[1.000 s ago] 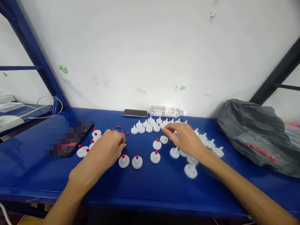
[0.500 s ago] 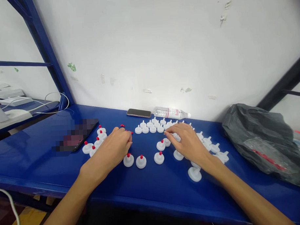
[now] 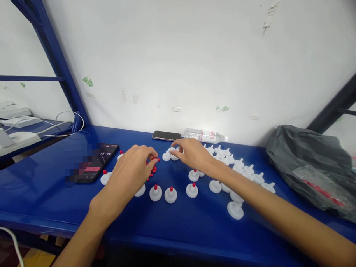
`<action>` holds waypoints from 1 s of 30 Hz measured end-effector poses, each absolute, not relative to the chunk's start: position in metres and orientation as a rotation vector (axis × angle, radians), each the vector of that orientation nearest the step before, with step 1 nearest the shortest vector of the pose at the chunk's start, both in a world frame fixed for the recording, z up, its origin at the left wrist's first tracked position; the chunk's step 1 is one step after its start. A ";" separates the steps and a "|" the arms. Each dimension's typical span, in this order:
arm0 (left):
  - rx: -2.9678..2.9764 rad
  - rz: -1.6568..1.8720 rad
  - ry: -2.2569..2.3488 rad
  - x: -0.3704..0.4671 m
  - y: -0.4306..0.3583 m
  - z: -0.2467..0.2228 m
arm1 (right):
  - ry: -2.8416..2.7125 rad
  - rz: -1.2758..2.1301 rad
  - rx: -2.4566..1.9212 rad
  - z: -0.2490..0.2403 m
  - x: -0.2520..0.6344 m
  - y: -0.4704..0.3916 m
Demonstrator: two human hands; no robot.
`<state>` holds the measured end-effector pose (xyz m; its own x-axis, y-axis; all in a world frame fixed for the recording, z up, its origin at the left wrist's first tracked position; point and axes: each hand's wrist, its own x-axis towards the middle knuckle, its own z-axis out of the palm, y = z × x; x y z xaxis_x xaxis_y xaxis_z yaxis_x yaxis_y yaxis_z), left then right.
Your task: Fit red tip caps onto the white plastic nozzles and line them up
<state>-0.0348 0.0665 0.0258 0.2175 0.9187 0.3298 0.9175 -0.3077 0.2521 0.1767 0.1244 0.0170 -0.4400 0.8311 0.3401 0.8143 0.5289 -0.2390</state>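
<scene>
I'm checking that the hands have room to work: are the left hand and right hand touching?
Apart. The head view shows blue tabletop plainly between the left hand and the right hand.

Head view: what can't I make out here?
In the head view:
Left hand: whether it holds red caps; too small.
Right hand: whether it grips white pieces; overlap hides contact.
White pieces' exact count: right arm covers some.
Left phone: part of screen; pixelated.
Dark bag: right end; picture edge.
</scene>
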 end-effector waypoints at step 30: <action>2.528 0.878 1.372 -0.014 0.057 0.023 | -2.471 -0.163 -1.042 0.012 0.206 0.063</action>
